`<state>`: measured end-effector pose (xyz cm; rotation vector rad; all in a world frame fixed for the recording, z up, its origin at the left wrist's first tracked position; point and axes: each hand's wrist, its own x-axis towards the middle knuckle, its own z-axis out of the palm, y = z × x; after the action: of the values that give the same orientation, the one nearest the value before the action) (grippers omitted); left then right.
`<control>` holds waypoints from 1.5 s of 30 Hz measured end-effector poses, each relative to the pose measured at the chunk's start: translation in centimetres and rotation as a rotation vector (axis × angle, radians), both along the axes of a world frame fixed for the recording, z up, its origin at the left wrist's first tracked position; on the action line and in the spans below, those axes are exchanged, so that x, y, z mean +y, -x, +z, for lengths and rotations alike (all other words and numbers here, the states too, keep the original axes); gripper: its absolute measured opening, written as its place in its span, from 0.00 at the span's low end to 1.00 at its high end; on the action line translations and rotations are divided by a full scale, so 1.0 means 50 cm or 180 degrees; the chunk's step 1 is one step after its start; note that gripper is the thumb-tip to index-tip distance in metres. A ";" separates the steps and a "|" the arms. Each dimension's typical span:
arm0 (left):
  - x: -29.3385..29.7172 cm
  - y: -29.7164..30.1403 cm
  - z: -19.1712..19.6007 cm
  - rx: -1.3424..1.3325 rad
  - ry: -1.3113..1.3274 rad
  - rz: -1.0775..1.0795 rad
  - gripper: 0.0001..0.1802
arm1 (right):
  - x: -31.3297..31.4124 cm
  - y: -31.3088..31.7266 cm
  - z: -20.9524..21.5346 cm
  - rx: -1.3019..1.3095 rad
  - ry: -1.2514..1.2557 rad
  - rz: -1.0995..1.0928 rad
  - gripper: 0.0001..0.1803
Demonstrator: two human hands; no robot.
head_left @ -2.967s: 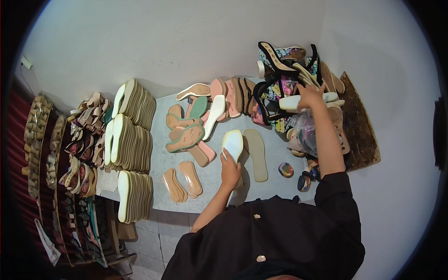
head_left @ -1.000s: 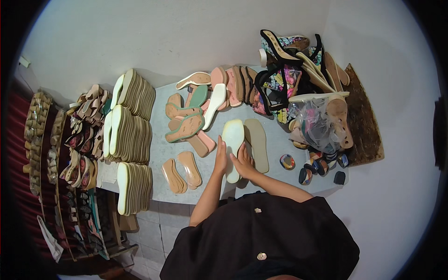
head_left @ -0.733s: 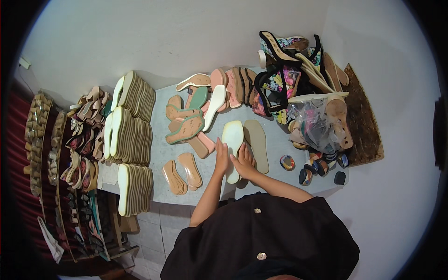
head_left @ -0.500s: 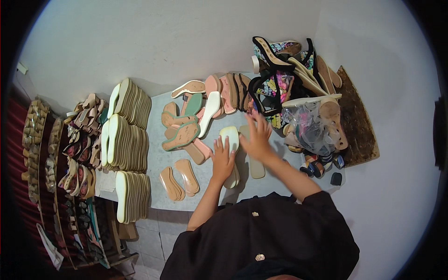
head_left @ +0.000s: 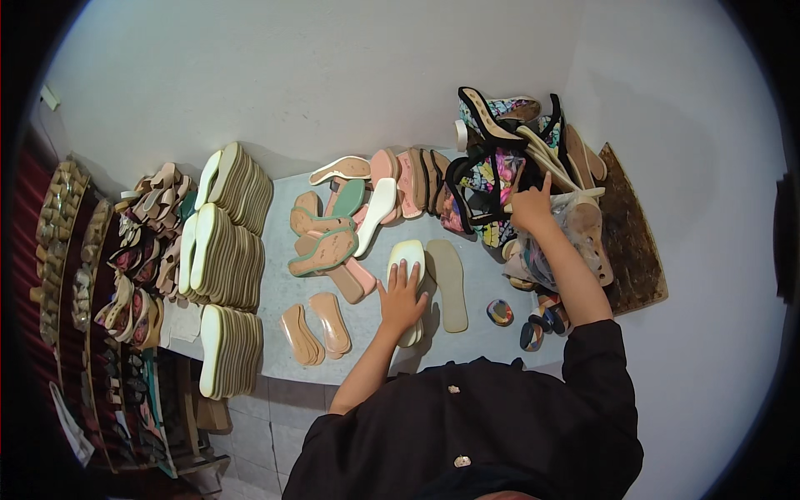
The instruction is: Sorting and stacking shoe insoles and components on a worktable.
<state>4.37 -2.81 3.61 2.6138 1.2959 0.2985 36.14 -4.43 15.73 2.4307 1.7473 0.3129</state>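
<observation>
My left hand (head_left: 402, 302) lies with its fingers spread on a small stack of cream-white shoe soles (head_left: 407, 253) at the table's middle. Just right of it, a flat grey-beige insole (head_left: 449, 287) lies alone. My right hand (head_left: 532, 208) reaches over the heap at the back right, beside floral wedge soles (head_left: 492, 175) with black edges. Its index finger points away from me and the other fingers show only in part; I make out nothing held. Close by are long cream strips (head_left: 550, 158) and a clear plastic bag (head_left: 542, 246).
Tall stacks of cream soles (head_left: 225, 250) line the table's left side. Pink, green and tan insoles (head_left: 329, 246) overlap in the middle, with glossy tan pieces (head_left: 331, 325) nearer me. Small colourful pieces (head_left: 500, 312) lie front right. A brown board (head_left: 637, 242) leans right; racks (head_left: 62, 242) stand far left.
My right hand has moved right and outward, from beside the grey-beige insole to the heap. My left hand stays on the soles. Small colourful pieces at front right have shifted.
</observation>
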 end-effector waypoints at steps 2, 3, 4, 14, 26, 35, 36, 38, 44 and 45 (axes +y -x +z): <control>0.001 -0.001 0.000 -0.0006 -0.0020 -0.0019 0.40 | 0.001 -0.005 -0.008 -0.0261 0.0250 -0.0065 0.08; 0.001 -0.002 0.001 0.0011 0.0007 -0.0032 0.40 | 0.000 -0.011 -0.009 -0.0265 0.0229 -0.0082 0.08; 0.000 -0.002 0.003 0.0028 0.0032 -0.0050 0.40 | -0.002 -0.018 -0.008 -0.0174 0.0085 -0.0137 0.07; 0.017 0.000 0.102 -0.1039 0.0651 -0.0111 0.34 | -0.064 0.092 0.195 0.1216 -0.3445 0.0613 0.10; -0.033 -0.007 0.239 -0.2298 -0.1001 -0.0536 0.31 | -0.082 0.319 0.092 0.5409 -0.3338 0.0855 0.09; -0.008 0.044 0.148 -0.2623 0.1218 0.0897 0.17 | -0.071 0.323 -0.065 0.5846 -0.3024 0.0231 0.17; -0.007 0.048 0.134 -0.2620 0.1224 0.0909 0.17 | -0.074 0.329 -0.085 0.5937 -0.2998 0.0143 0.17; -0.012 0.054 0.111 -0.1773 0.1008 0.0989 0.21 | -0.084 0.339 -0.118 0.5960 -0.2962 0.0017 0.18; -0.037 0.058 0.114 -0.1362 0.1104 0.1265 0.21 | -0.096 0.325 -0.161 0.5963 -0.2897 -0.0272 0.19; -0.040 0.059 0.118 -0.1129 0.1065 0.1346 0.22 | -0.097 0.318 -0.162 0.5883 -0.2892 -0.0269 0.19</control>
<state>1.41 -4.83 9.52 1.8966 1.5910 0.5307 20.24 -9.30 7.66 3.6355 1.8934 -2.3559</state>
